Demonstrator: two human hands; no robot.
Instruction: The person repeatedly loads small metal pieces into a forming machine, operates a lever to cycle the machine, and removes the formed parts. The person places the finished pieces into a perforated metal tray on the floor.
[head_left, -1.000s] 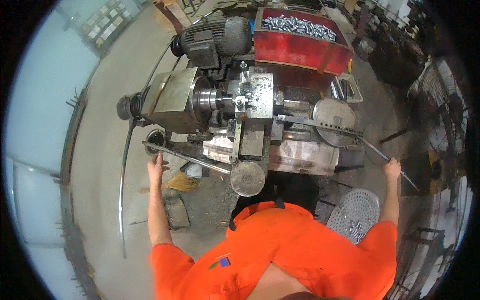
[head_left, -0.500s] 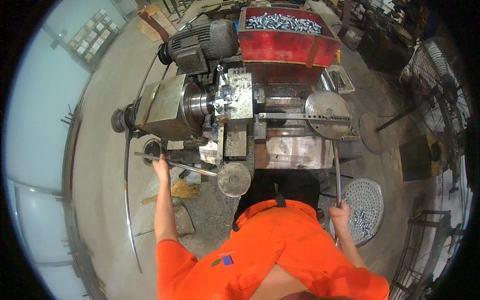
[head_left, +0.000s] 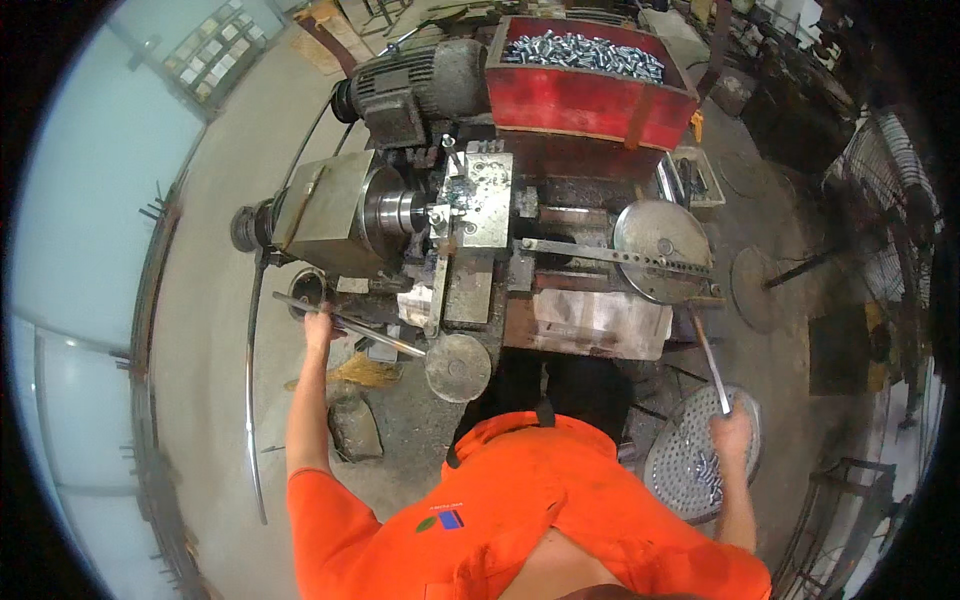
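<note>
At centre frame stands a grey, oil-stained metal lathe-type machine (head_left: 470, 240), seen from above, with a person in an orange work shirt (head_left: 520, 510) filling the lower middle. Left hand (head_left: 318, 328), at left of centre: fingers wrapped around the outer end of a long thin steel lever bar (head_left: 350, 322) that runs rightward and slightly down toward a round grey metal disc knob (head_left: 458, 367) at the machine's front edge. Right hand (head_left: 731, 436), at lower right: fingers closed around the lower end of a slim, bright metal handle rod (head_left: 710, 360) that rises up and leftward to a large round perforated steel indexing wheel (head_left: 662, 236) on the machine's right side. Just beneath the right hand lies a round perforated metal tray (head_left: 690, 465) holding a few small silvery parts, resting on the concrete floor (head_left: 220, 180). At upper centre, behind the machine, sits a red rectangular metal bin (head_left: 590, 100) heaped with short silvery cylindrical pieces; a dark grey electric motor (head_left: 410, 85) lies to its left.
</note>
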